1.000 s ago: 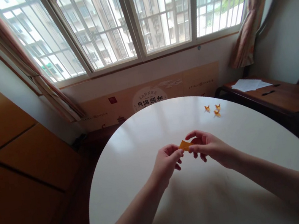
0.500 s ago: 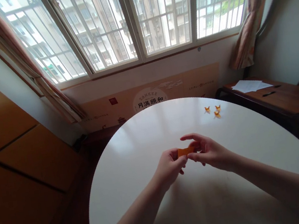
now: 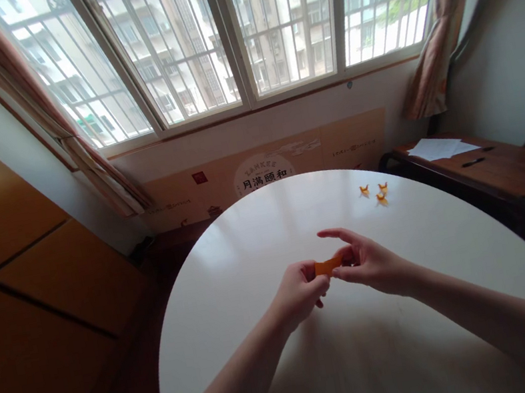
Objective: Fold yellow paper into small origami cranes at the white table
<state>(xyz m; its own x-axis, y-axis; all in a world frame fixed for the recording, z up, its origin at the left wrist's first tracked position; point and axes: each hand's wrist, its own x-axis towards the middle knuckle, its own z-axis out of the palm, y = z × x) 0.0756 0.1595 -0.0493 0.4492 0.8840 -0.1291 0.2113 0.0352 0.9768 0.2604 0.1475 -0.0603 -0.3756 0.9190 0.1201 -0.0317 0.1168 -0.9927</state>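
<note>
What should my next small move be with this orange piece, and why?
Probably lower your right hand's raised index finger onto the orange piece. Your left hand grips one end and your right thumb is at the other, while that finger stands clear, so bringing it down might steady the piece.

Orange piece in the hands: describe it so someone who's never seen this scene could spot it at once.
Find the white table below the window, then the left hand and right hand nearly meeting over it. Held between them is a small orange piece. Unlike the three orange bird-like figures farther back on the right, it is held, not on the table.
</note>
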